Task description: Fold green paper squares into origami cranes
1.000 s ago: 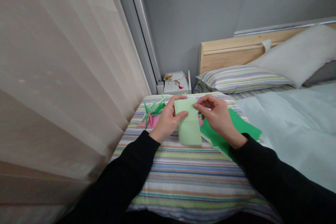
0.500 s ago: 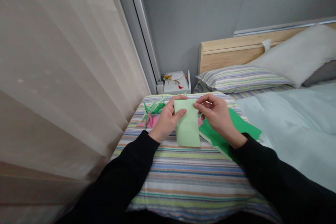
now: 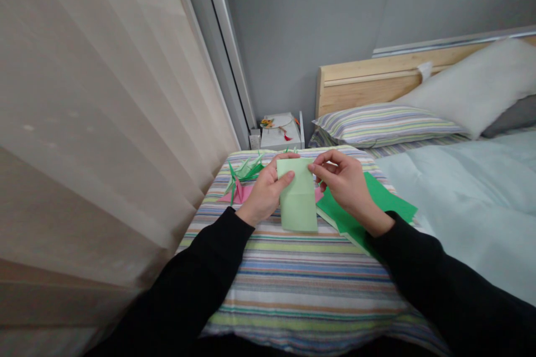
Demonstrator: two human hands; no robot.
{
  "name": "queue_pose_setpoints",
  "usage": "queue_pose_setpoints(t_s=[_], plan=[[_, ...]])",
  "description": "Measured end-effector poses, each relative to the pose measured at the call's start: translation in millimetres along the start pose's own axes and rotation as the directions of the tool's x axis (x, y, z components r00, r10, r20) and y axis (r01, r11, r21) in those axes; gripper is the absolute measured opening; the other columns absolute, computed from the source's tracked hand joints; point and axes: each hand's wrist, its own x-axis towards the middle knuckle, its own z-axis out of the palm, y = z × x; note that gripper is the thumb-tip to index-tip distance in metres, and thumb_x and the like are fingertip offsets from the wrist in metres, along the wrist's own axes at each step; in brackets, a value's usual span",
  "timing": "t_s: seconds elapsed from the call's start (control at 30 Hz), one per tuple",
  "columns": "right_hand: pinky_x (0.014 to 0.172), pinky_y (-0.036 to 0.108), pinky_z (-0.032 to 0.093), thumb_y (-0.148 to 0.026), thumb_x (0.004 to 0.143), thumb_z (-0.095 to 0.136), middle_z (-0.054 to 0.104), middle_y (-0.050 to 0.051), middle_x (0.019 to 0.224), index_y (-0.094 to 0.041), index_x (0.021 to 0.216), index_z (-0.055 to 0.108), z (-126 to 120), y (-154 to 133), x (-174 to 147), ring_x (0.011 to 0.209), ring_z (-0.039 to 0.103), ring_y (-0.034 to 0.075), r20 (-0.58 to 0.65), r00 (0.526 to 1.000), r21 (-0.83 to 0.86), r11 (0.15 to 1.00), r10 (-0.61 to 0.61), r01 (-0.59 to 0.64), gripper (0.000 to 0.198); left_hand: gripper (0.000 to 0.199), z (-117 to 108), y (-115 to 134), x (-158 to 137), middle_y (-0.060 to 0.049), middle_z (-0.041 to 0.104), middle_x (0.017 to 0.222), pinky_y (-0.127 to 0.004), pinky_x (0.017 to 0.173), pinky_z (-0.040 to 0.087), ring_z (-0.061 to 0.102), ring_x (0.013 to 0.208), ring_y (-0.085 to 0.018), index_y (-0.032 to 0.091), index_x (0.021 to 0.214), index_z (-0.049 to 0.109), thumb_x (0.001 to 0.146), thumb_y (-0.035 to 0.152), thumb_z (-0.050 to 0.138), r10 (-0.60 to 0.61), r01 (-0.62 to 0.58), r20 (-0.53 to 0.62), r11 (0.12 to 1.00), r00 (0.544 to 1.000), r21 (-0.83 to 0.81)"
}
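Note:
A light green sheet of paper, folded into an upright rectangle with a faint crease across its middle, is held up above the striped cloth. My left hand grips its left side, thumb on the front and fingers behind. At its upper right corner, my right hand pinches the edge between thumb and forefinger. Beyond my left hand lie folded green paper figures and a pink folded paper piece. A stack of green paper sheets sits partly under my right forearm.
The striped cloth covers the surface before me. Behind it stands a small white stand with a round fan-like object and a red tassel. A pale curtain hangs at left; a bed with a striped pillow is at right.
The light green paper and my left hand have shifted very slightly left, and the left thumb sits a little nearer the paper's left edge. My right hand keeps its pinch.

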Motion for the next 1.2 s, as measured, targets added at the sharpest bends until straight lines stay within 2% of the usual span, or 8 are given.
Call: queue_pose_setpoints(t_s=[0.17,0.5,0.7,0.9,0.97,1.07,1.2], plan=[[0.04,0.022,0.044,-0.033,0.077,0.077,0.058,-0.004,0.059,-0.02,0.078,0.062,-0.3,0.4,0.4,0.047,0.054,0.011,0.013,0.999,0.006,0.999,0.046,-0.047,0.02,0.05,0.6,-0.2,-0.6,-0.008,0.073,0.108,-0.032,0.072,0.059,0.072,0.087,-0.023,0.02,0.122,0.058,0.08,0.037,0.08,-0.018,0.018,-0.012,1.0,1.0,-0.016],[0.041,0.024,0.034,-0.033,0.075,0.078,0.056,-0.005,0.06,-0.02,0.076,0.061,1.0,-0.2,0.3,0.045,0.048,0.009,0.018,0.999,0.012,0.999,0.047,-0.048,0.021,0.049,0.8,1.1,-0.9,-0.008,0.073,0.11,-0.031,0.072,0.059,0.072,0.088,-0.022,0.02,0.125,0.061,0.082,0.036,0.079,-0.031,0.031,0.003,0.999,1.0,-0.039],[0.046,0.026,0.04,-0.036,0.073,0.081,0.063,-0.003,0.069,-0.02,0.085,0.067,-0.7,3.8,3.7,0.051,0.052,0.011,-0.002,1.0,0.029,0.999,0.021,-0.021,0.025,0.047,0.0,0.9,-1.0,-0.008,0.074,0.11,-0.03,0.073,0.059,0.073,0.088,-0.022,0.019,0.124,0.062,0.082,0.034,0.079,-0.022,0.023,0.007,0.998,1.0,-0.062],[0.052,0.028,0.042,-0.037,0.071,0.081,0.067,0.0,0.067,-0.019,0.076,0.07,-1.6,3.4,5.0,0.056,0.054,0.013,0.017,0.999,0.065,0.997,0.043,-0.044,0.022,0.053,-1.3,-0.2,-0.8,-0.008,0.075,0.109,-0.029,0.071,0.058,0.073,0.086,-0.021,0.02,0.128,0.061,0.081,0.036,0.08,-0.02,0.021,0.008,0.998,1.0,-0.051],[0.052,0.028,0.04,-0.036,0.071,0.081,0.066,0.0,0.065,-0.019,0.073,0.07,-1.7,2.4,4.6,0.055,0.053,0.013,-0.005,1.0,0.039,0.999,0.019,-0.019,0.021,0.05,-2.3,-1.6,0.1,-0.007,0.076,0.102,-0.027,0.068,0.057,0.073,0.08,-0.019,0.019,0.123,0.064,0.08,0.037,0.081,0.002,-0.001,-0.02,1.0,1.0,0.007],[0.052,0.028,0.037,-0.034,0.073,0.079,0.062,-0.001,0.062,-0.018,0.071,0.068,-1.4,1.2,3.8,0.053,0.049,0.011,-0.051,0.998,-0.009,1.0,-0.027,0.027,0.019,0.04,-4.0,-4.3,2.4,-0.005,0.078,0.088,-0.026,0.067,0.057,0.072,0.074,-0.018,0.015,0.105,0.071,0.075,0.036,0.086,0.023,-0.012,-0.095,0.993,0.995,0.113],[0.05,0.027,0.035,-0.035,0.078,0.076,0.057,-0.004,0.058,-0.019,0.074,0.066,0.0,0.5,1.9,0.05,0.047,0.011,-0.043,0.998,-0.017,0.999,-0.048,0.047,0.019,0.037,-5.7,-6.8,5.2,-0.007,0.079,0.082,-0.031,0.067,0.06,0.074,0.07,-0.021,0.012,0.092,0.074,0.07,0.039,0.088,0.004,0.016,-0.154,0.992,0.988,0.125]])
